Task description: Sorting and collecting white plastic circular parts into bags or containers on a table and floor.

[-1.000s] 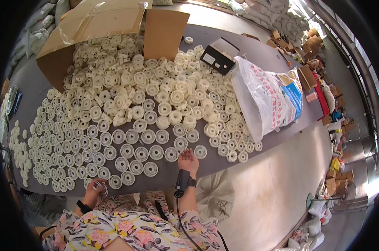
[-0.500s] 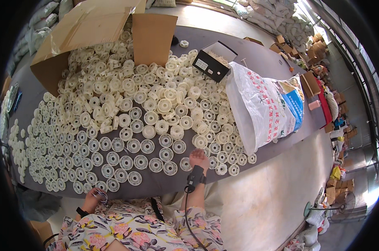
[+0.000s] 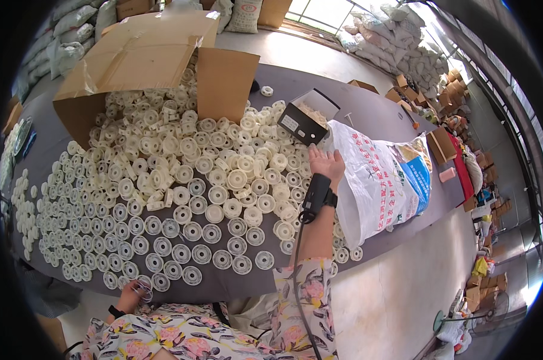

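Note:
Round white plastic wheel-like parts [image 3: 211,233] cover much of the grey-topped table, laid flat side by side along the near and left parts and heaped farther back. My left hand [image 3: 131,296], at the near edge, is closed on some thin pale rings [image 3: 144,291]; the fingers partly hide them. Reaching forward over the right side, my right hand [image 3: 327,163] has its palm turned up and fingers apart, and I see nothing in it. Just beyond its fingers stands an open black box [image 3: 303,125] with small pale contents too fine to make out.
A large cardboard box [image 3: 136,57] lies open at the back left, white parts spilling from it. A white woven sack [image 3: 373,186] lies to the right of my right arm. Stacked sacks [image 3: 376,39] and a fan [image 3: 487,305] stand beyond the table.
My right hand has moved forward and right from the near rows of parts to beside the black box, and its fingers have opened. My left hand stays at the near edge. The view has shifted slightly.

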`<state>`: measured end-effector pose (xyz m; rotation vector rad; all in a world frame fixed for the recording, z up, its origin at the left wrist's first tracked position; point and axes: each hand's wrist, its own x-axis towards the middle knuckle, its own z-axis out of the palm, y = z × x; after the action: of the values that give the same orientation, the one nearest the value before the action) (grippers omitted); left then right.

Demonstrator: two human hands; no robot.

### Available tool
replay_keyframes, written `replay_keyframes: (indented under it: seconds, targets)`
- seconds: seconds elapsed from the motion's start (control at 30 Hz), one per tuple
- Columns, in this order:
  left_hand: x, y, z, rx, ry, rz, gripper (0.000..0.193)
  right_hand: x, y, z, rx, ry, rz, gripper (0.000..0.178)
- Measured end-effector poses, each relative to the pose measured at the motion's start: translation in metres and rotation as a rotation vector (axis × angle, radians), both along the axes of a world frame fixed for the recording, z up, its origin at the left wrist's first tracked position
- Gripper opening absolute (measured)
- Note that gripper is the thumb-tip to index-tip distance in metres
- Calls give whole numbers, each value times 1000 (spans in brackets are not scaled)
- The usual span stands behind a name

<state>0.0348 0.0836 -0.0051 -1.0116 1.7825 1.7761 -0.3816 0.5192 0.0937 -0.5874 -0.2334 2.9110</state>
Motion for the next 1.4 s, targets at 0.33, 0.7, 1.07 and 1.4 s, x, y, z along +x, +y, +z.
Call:
replay_keyframes:
  seconds: [0.33,0.7,1.07,1.4]
  targets:
    - [-17,-29,21,-362,328,-204,32,224,-236,-154,775,232,1263,39]
    - [-24,-50,-9,-833,840,-200,38,347,-366,-130,315,-138,1274,27]
    - [51,-254,-24,-651,376,-299,42,404,-559,-167,472,-453,1148,24]
    - [85,-306,-13,-319,446,-278,59,424,-640,-155,806,-452,1193,35]
